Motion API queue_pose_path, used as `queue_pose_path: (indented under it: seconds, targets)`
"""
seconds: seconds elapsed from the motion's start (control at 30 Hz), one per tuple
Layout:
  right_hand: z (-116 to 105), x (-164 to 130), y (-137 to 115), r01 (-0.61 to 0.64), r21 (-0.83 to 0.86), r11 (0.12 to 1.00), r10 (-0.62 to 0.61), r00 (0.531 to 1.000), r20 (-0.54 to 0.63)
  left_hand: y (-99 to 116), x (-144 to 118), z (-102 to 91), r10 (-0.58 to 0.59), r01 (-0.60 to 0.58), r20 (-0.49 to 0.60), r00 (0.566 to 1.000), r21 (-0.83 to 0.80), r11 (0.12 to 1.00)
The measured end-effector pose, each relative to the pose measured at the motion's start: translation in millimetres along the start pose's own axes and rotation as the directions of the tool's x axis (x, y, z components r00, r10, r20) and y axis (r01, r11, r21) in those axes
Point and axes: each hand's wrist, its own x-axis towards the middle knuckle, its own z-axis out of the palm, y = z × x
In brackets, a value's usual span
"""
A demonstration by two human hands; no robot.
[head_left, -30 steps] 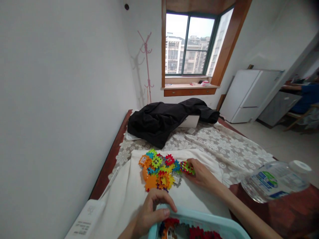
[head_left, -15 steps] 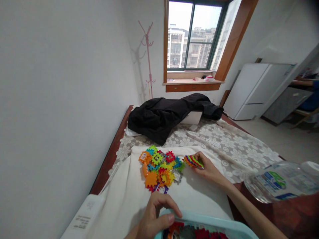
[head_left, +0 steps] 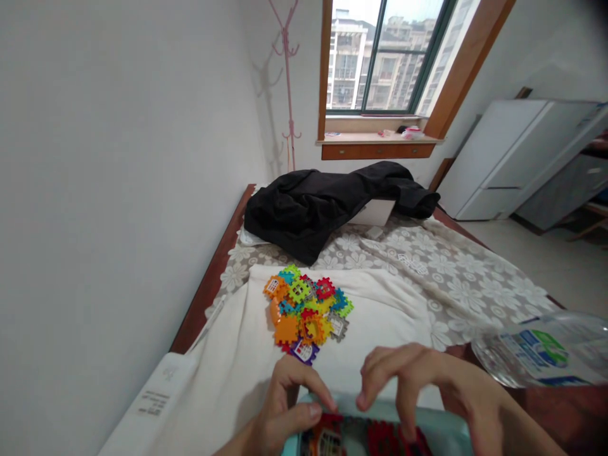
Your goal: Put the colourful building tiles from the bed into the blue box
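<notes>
A light-blue plastic basket (head_left: 430,418) is at the bottom of the view, with red, orange and grey toothed plastic building pieces (head_left: 382,437) inside. My left hand (head_left: 287,405) grips its near-left rim between thumb and fingers. Over the basket's right part, my right hand (head_left: 427,380) bends with fingers apart and tips reaching down to the pieces; nothing shows in its grasp. Beyond the hands lies a pile of colourful toothed building pieces (head_left: 306,310), orange, green, yellow, red, blue, grey and purple, on a white cloth (head_left: 237,386).
A large clear plastic bottle (head_left: 541,348) lies at the right. Black clothing (head_left: 308,209) covers part of a white box (head_left: 375,212) on the floral bedspread (head_left: 479,278). A white packet with print (head_left: 152,399) sits at lower left, near the wall (head_left: 118,158).
My right hand has come back from beside the pile to above the basket, and the stack of pieces it held no longer shows. My left hand stays on the rim. The view tilts down.
</notes>
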Motion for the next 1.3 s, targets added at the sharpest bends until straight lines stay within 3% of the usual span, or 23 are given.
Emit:
queue_pose_path:
  seconds: [0.07,0.1,0.13,0.23,0.33,0.47,0.63,0.93,1.1,1.3]
  targets:
    - [-5.3,3.2,31.1,0.030,-0.087,0.996,-0.055,0.954,-0.296,1.4,0.6,0.8,0.043,-0.043,0.003,0.999,-0.002,0.999]
    - [-6.1,5.3,49.2,-0.060,-0.210,0.976,-0.037,0.903,-0.428,2.6,1.1,1.4,0.061,-0.061,0.004,0.998,-0.004,0.998]
    - [-5.8,8.0,67.0,-0.168,-0.365,0.916,-0.029,0.879,-0.477,3.7,1.5,2.0,0.073,-0.073,0.007,0.997,-0.002,0.997]
    - [-1.3,18.2,109.2,-0.316,-0.695,0.646,-0.004,0.909,-0.417,4.6,2.1,3.3,0.069,-0.069,0.001,0.998,0.017,0.998]
    - [2.8,23.0,127.6,-0.311,-0.792,0.525,0.019,0.935,-0.354,1.7,1.4,4.0,0.064,-0.064,-0.014,0.998,0.009,0.998]
    - [-0.6,14.4,130.1,-0.283,-0.781,0.556,-0.066,0.922,-0.381,-2.2,-0.2,3.9,0.051,-0.052,-0.040,0.998,-0.016,0.999]
    - [-16.4,-2.0,129.4,-0.324,-0.728,0.604,-0.154,0.849,-0.506,-2.3,2.3,-1.1,0.039,-0.056,-0.159,0.987,-0.100,0.993]
    - [-22.9,-7.2,124.2,-0.362,-0.820,0.443,-0.020,0.911,-0.412,-8.4,5.1,3.3,-0.122,0.028,-0.261,0.958,-0.337,0.941]
    - [-17.8,-3.5,125.0,-0.351,-0.819,0.454,0.059,0.929,-0.366,-4.8,3.6,5.0,-0.059,0.013,-0.182,0.981,-0.240,0.971]
    - [-19.6,-5.6,122.2,-0.350,-0.825,0.444,0.083,0.932,-0.352,-3.6,4.0,2.5,-0.053,0.014,-0.155,0.987,-0.244,0.970]
